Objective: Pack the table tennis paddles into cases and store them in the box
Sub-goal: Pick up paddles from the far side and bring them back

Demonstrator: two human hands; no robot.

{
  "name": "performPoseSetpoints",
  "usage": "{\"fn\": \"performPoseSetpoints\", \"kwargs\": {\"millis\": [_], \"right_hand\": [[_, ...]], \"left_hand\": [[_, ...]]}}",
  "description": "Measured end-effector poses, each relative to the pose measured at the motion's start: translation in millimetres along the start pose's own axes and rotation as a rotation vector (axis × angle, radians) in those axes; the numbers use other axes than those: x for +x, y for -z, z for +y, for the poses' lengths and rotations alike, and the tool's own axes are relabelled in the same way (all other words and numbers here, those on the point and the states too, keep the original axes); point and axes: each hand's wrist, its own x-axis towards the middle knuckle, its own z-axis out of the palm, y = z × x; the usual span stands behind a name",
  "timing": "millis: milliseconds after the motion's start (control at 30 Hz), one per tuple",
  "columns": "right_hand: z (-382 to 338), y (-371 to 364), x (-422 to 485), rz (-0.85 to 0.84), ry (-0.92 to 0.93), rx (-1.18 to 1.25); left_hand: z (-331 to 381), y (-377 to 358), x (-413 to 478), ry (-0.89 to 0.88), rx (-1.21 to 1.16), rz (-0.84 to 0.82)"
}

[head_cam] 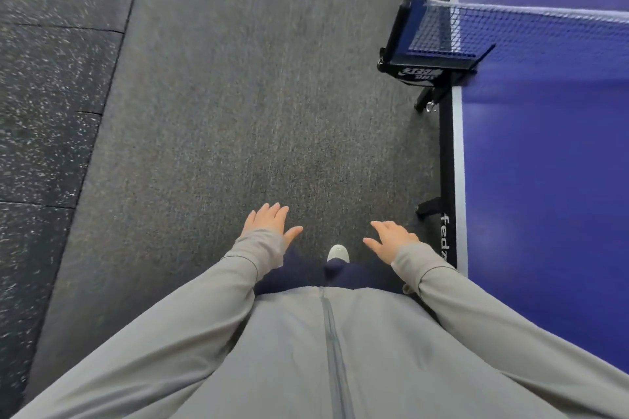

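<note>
No paddle, case or box shows in the head view. My left hand (270, 222) hangs over the grey carpet in front of me, fingers spread and holding nothing. My right hand (391, 237) is a little to the right of it, also spread and holding nothing, close to the side edge of the blue table tennis table (544, 180). Both arms wear grey sleeves. The image is somewhat blurred.
The net (510, 29) and its black clamp post (413, 54) stick out from the table's side at upper right. Grey carpet (255, 95) runs ahead of me. Dark speckled rubber flooring (44, 95) lies to the left. One white shoe tip (338, 252) shows below my hands.
</note>
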Motion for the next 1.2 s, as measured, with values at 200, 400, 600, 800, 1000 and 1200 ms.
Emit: {"fn": "performPoseSetpoints", "kwargs": {"millis": [200, 400, 600, 800, 1000, 1200], "right_hand": [[-60, 51, 46, 0.001, 0.124, -0.119], [-143, 105, 104, -0.002, 0.116, -0.220], [-225, 172, 144, 0.041, 0.146, -0.220], [-263, 229, 182, 0.076, 0.206, -0.193], [-230, 288, 237, 0.036, 0.085, -0.109], [-167, 370, 294, 0.040, -0.083, 0.074]], "left_hand": [[-34, 23, 35, 0.002, -0.024, -0.021], [-134, 72, 97, 0.118, -0.095, -0.056], [-233, 141, 154, 0.240, -0.108, -0.090], [-253, 196, 201, 0.230, -0.078, -0.122], [-207, 257, 274, 0.131, -0.011, -0.156], [-135, 351, 363, -0.003, 0.002, -0.107]]}}
